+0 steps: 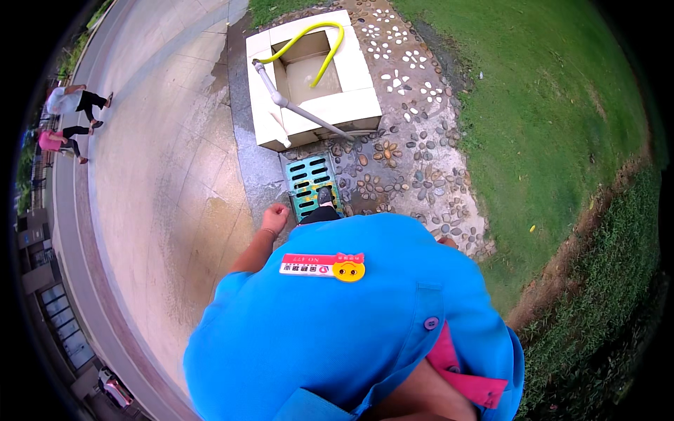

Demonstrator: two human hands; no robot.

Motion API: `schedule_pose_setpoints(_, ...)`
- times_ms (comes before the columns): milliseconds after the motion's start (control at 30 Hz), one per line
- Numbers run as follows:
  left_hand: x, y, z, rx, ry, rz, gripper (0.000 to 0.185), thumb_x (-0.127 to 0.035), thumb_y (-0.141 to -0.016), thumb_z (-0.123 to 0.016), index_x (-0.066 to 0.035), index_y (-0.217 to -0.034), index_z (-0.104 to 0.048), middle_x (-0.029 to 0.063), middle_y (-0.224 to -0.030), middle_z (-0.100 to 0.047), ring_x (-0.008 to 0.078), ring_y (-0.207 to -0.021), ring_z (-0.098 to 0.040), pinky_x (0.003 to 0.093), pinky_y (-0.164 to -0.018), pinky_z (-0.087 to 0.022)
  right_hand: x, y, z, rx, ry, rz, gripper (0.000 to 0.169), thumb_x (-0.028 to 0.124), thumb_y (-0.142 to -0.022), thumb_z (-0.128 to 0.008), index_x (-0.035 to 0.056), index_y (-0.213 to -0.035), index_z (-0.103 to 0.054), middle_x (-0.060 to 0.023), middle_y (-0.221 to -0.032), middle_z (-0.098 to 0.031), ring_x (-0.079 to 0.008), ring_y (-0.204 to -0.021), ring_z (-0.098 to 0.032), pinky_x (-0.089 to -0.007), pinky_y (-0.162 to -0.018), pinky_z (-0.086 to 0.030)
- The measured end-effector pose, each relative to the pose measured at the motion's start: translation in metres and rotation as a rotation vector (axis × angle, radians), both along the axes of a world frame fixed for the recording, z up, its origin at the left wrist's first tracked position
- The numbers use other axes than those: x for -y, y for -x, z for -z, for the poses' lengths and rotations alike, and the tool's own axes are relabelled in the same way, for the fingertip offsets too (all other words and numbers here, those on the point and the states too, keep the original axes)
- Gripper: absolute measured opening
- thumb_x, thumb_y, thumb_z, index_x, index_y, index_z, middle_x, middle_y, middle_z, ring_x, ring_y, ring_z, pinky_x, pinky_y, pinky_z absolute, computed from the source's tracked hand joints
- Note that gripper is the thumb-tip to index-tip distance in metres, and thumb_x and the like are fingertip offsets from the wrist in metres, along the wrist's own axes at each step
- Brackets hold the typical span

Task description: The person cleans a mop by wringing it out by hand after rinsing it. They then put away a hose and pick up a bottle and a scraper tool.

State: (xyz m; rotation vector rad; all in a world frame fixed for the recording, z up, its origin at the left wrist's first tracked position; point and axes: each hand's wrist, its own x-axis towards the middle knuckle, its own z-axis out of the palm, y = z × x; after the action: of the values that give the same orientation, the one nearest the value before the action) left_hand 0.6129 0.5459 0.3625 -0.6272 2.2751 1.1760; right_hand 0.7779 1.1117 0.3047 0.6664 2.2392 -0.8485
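Note:
My left hand [275, 218] hangs beside my body with its fingers curled in, and I see nothing in it. A bracelet circles that wrist. Only a small bit of my right hand [447, 242] shows past the blue shirt [326, 326]; its fingers are hidden. My dark shoe [325, 196] is on a green slotted drain grate [308, 181]. Beyond the grate stands a low square basin with a white rim [360, 105]. A yellow hose [337, 44] loops over it, one end inside. A grey pipe [316, 120] slants across its near left part.
Pebbles set in flower patterns [387, 150] pave the strip right of the basin, with lawn [526, 105] beyond. Wet paving [258, 163] lies left of the grate. Two people [66, 100] walk at the far left. A parked car [115, 388] is at lower left.

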Motion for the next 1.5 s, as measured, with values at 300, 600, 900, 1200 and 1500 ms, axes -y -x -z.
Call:
schedule_pose_setpoints(300,0.179,0.068,0.03,0.08,-0.122,-0.577,0.017,-0.021,-0.084,-0.058,-0.005,-0.088,-0.062,0.0046,-0.075,-0.062,0.0141,-0.059,-0.06,0.0277,-0.048,-0.048,0.056,0.169,-0.02,0.092,0.032,0.345,0.011,0.013,-0.079,-0.061,0.0047,-0.085,-0.062,-0.0056,-0.067,-0.062,-0.0167,-0.057,-0.062,-0.0321,-0.045,-0.048)
schedule_pose_setpoints(600,0.22,0.082,0.018,0.005,-0.23,-0.765,0.017,-0.021,-0.086,-0.058,-0.005,-0.093,-0.06,0.0048,-0.079,-0.061,0.0139,-0.06,-0.059,0.0279,-0.052,-0.05,0.16,0.402,-0.04,-0.28,0.115,-0.057,0.015,0.019,-0.081,-0.063,0.0065,-0.088,-0.06,-0.0023,-0.07,-0.06,-0.0113,-0.059,-0.059,-0.0277,-0.047,-0.045)
schedule_pose_setpoints(900,0.357,-0.022,0.073,0.101,-0.064,-0.838,0.016,-0.022,-0.087,-0.056,-0.007,-0.089,-0.06,0.0043,-0.076,-0.059,0.0158,-0.06,-0.057,0.0302,-0.054,-0.048,0.386,0.594,-0.12,-0.433,0.197,-0.143,0.026,0.022,-0.086,-0.061,0.0034,-0.104,-0.059,-0.0065,-0.078,-0.065,-0.0148,-0.07,-0.061,-0.0291,-0.068,-0.049)
schedule_pose_setpoints(1200,0.626,0.144,0.042,-0.066,-0.079,-0.688,0.023,-0.027,-0.091,-0.05,-0.009,-0.079,-0.058,0.0024,-0.07,-0.055,0.0145,-0.059,-0.053,0.0296,-0.052,-0.044,0.59,0.633,-0.13,-0.581,0.208,-0.098,0.021,0.018,-0.086,-0.061,0.0035,-0.102,-0.062,-0.009,-0.084,-0.067,-0.0179,-0.075,-0.063,-0.0307,-0.07,-0.05)
schedule_pose_setpoints(1500,0.749,0.388,0.018,-0.278,-0.218,-0.516,0.026,-0.03,-0.095,-0.045,-0.012,-0.08,-0.056,0.0011,-0.07,-0.053,0.0132,-0.059,-0.048,0.029,-0.052,-0.042,0.679,0.634,-0.1,-0.575,0.224,0.114,0.015,0.014,-0.086,-0.06,0.0026,-0.096,-0.062,-0.0067,-0.075,-0.065,-0.0142,-0.067,-0.06,-0.0284,-0.063,-0.048)
